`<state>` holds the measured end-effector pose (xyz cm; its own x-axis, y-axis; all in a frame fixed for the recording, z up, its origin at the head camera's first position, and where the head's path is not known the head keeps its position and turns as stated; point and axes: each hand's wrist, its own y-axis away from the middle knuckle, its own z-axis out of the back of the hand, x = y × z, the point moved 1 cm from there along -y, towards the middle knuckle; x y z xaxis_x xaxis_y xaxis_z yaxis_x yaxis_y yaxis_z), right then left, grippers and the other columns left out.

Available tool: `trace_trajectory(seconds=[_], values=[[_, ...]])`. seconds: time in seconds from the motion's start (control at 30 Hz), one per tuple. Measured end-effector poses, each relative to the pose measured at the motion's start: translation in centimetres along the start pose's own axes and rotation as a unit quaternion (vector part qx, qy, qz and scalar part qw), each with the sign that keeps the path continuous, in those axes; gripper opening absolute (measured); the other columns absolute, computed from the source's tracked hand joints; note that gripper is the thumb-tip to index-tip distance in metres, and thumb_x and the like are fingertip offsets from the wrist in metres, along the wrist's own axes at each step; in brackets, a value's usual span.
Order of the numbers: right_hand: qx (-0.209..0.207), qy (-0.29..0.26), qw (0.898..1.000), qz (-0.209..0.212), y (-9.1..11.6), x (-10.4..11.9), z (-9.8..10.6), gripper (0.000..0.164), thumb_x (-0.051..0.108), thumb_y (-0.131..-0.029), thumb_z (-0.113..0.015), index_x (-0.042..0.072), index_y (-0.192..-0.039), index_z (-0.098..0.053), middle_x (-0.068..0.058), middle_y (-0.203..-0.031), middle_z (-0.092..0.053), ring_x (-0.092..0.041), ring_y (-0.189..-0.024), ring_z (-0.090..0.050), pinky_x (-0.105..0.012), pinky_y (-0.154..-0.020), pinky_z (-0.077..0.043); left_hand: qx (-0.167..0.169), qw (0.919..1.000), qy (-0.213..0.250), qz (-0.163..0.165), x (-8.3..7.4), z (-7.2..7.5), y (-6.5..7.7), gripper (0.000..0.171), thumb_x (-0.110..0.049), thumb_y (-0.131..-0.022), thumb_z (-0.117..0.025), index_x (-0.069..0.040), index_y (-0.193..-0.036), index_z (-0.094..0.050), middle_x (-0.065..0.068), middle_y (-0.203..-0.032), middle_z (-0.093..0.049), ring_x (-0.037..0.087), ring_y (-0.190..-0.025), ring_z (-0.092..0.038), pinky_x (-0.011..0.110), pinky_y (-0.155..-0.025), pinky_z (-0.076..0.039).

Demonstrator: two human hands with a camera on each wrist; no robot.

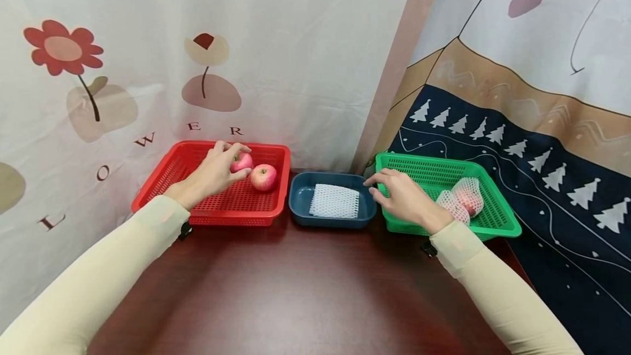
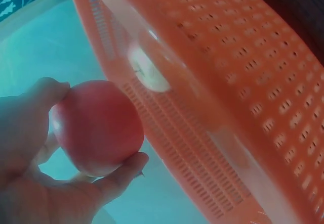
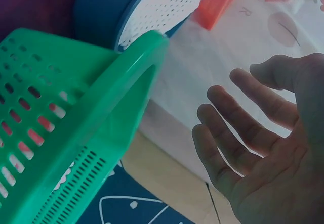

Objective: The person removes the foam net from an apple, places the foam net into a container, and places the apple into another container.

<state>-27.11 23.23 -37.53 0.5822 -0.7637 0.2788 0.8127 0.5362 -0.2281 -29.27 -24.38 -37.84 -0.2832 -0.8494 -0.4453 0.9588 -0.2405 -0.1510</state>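
My left hand grips a red apple between thumb and fingers, above the red basket. In the left wrist view the held apple appears raised beside the basket wall. A second apple lies inside that basket. My right hand hovers over the left end of the green basket, near the blue tray. Its fingers are spread and loosely bent, with nothing between them. White foam netting sleeves lie flat in the blue tray.
Two apples in white foam nets sit at the right side of the green basket. The three containers stand in a row on a dark reddish table. Behind them hangs a printed curtain, close to their back rims.
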Motion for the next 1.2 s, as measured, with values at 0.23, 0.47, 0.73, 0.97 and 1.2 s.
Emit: trace_trajectory(seconds=[0.23,0.47,0.73,0.97,1.2], values=[[0.002,0.006,1.000,-0.012,0.1,-1.1,-0.1,0.027,0.019,-0.115,-0.072,0.009,-0.138,-0.083,-0.018,-0.146,-0.078,-0.038,-0.131,-0.075,-0.059,-0.113,-0.066,0.032,0.9990,-0.022,0.020,1.7,0.3,-0.9,0.059,-0.024,-0.111,-0.079,-0.006,-0.161,-0.054,0.037,-0.154,-0.047,0.059,-0.137,-0.050,0.069,-0.104,-0.058],[0.009,0.009,1.000,-0.017,0.2,-2.4,0.0,0.028,0.018,-0.116,-0.070,0.010,-0.140,-0.082,-0.017,-0.144,-0.078,-0.041,-0.135,-0.074,-0.063,-0.117,-0.063,0.050,0.9973,-0.038,0.039,2.6,0.8,-1.5,0.057,-0.023,-0.112,-0.077,-0.001,-0.160,-0.055,0.040,-0.150,-0.047,0.060,-0.131,-0.052,0.069,-0.103,-0.058],[0.015,0.009,0.999,-0.035,0.3,-4.2,0.8,0.030,0.018,-0.115,-0.072,0.007,-0.142,-0.081,-0.020,-0.148,-0.076,-0.045,-0.143,-0.071,-0.067,-0.123,-0.058,0.070,0.9941,-0.068,0.048,2.8,1.0,-3.0,0.057,-0.024,-0.112,-0.078,0.000,-0.157,-0.055,0.044,-0.153,-0.047,0.062,-0.130,-0.057,0.075,-0.109,-0.057],[0.022,0.016,0.999,-0.045,0.4,-5.5,1.1,0.031,0.017,-0.115,-0.071,0.006,-0.142,-0.081,-0.022,-0.149,-0.076,-0.047,-0.145,-0.070,-0.070,-0.125,-0.056,0.089,0.9909,-0.090,0.047,2.4,0.7,-3.9,0.053,-0.023,-0.111,-0.079,0.002,-0.153,-0.058,0.043,-0.154,-0.049,0.058,-0.121,-0.065,0.071,-0.106,-0.058],[0.027,0.019,0.998,-0.053,0.8,-6.5,1.5,0.031,0.017,-0.115,-0.071,0.004,-0.142,-0.080,-0.022,-0.148,-0.076,-0.049,-0.146,-0.069,-0.071,-0.126,-0.054,0.117,0.9843,-0.111,0.071,2.2,0.4,-4.4,0.050,-0.024,-0.111,-0.080,-0.001,-0.150,-0.059,0.042,-0.153,-0.049,0.054,-0.114,-0.069,0.070,-0.099,-0.061]])
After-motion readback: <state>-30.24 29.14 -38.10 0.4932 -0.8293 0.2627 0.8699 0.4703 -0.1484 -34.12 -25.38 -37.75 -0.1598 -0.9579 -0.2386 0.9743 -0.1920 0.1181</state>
